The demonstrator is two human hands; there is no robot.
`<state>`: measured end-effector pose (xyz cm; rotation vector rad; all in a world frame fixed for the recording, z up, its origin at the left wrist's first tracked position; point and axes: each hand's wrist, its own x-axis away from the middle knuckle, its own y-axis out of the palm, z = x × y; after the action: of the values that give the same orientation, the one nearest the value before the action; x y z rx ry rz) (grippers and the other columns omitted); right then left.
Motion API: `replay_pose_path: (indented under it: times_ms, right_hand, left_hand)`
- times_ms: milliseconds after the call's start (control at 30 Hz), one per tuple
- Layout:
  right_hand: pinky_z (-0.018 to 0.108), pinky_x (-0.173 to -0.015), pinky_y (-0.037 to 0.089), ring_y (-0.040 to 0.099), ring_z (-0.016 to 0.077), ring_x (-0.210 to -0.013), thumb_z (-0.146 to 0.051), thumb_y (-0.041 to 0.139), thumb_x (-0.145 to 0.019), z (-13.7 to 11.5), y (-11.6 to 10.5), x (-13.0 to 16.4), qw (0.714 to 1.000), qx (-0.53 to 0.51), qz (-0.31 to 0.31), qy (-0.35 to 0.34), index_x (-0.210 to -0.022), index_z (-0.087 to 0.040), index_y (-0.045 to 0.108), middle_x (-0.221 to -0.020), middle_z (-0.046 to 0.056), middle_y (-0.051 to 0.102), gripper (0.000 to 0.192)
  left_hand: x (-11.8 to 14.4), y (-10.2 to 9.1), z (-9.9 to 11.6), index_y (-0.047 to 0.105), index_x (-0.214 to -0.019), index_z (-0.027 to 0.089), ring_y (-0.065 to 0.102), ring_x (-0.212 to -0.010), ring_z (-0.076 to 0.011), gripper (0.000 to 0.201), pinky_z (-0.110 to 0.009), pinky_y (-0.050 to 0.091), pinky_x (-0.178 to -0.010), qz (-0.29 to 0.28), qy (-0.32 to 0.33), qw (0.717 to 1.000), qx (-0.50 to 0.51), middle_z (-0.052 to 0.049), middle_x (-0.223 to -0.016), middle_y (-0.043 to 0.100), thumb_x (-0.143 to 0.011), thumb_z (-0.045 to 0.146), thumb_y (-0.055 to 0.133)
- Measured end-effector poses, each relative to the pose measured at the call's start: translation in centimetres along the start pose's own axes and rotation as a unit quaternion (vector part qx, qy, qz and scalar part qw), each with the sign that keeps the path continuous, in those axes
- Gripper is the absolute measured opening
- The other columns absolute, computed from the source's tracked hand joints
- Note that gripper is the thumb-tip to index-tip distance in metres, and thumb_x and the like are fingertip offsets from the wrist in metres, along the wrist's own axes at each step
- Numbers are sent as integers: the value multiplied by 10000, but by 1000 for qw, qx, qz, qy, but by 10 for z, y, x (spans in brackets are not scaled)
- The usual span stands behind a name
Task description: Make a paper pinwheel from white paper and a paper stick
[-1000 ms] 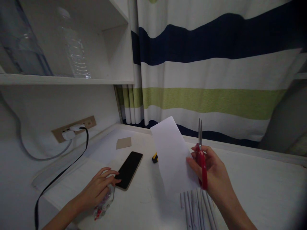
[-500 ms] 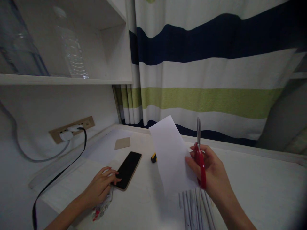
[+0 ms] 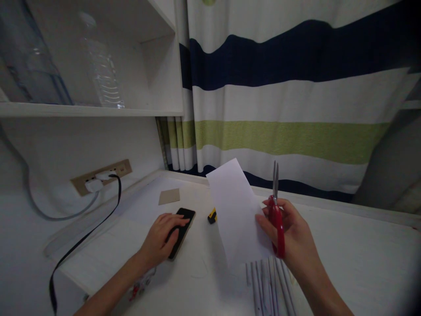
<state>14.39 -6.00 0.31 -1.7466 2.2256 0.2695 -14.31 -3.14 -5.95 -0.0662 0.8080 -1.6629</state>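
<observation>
My left hand [image 3: 162, 237] lies flat with loose fingers on the black phone [image 3: 180, 231], which sits on the white desk [image 3: 362, 263] with its long axis running from near-left to far-right. The white paper sheet [image 3: 237, 214] stands nearly upright, long axis tilted with its top edge leaning left. My right hand [image 3: 292, 239] pinches that sheet's right edge while also clasping the red scissors [image 3: 276, 215], blades together, tips pointing straight up.

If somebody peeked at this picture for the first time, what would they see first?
Probably the right hand in the middle, holding up a white sheet of paper together with closed red-handled scissors. Behind them hangs a big curtain with navy and green stripes. At lower left, the left hand rests on a black smartphone on the white desk.
</observation>
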Motion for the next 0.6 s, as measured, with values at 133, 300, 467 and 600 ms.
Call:
replay_pose_path:
  times_ms: [133,300,467,600]
  right_hand:
    - [296,-596,461,557,186,-683,-307,673,-662,-4,-1,1,1000,9,22,-12,-904,-215,510,-768,15,572,306]
    - [299,-626,466,557,179,-693,-342,683,-645,-6,-8,-1,998,23,57,-22,-871,-223,518,-762,5,565,304]
    - [272,-570,470,562,169,-649,-343,701,-629,-8,-17,-6,997,44,60,-34,-862,-231,527,-725,-10,571,312]
    - [289,-595,487,575,182,-660,-346,704,-626,-9,-23,-8,996,73,31,-38,-866,-236,545,-736,2,591,308]
  left_hand:
    - [-40,43,39,517,-1142,199,476,-1089,-250,366,-438,292,-961,-27,-32,992,122,-90,-1146,582,-824,373,467]
    - [-88,83,89,515,-1114,117,609,-896,-230,524,-323,474,-755,-25,-22,940,339,-124,-1041,631,-826,531,371]
    - [-101,96,112,546,-1029,123,630,-793,-205,472,-272,490,-663,37,-49,889,454,-99,-940,662,-720,478,591]
    - [-96,90,109,623,-877,116,623,-645,-168,362,-233,467,-550,23,-74,872,483,-76,-795,681,-663,403,674]
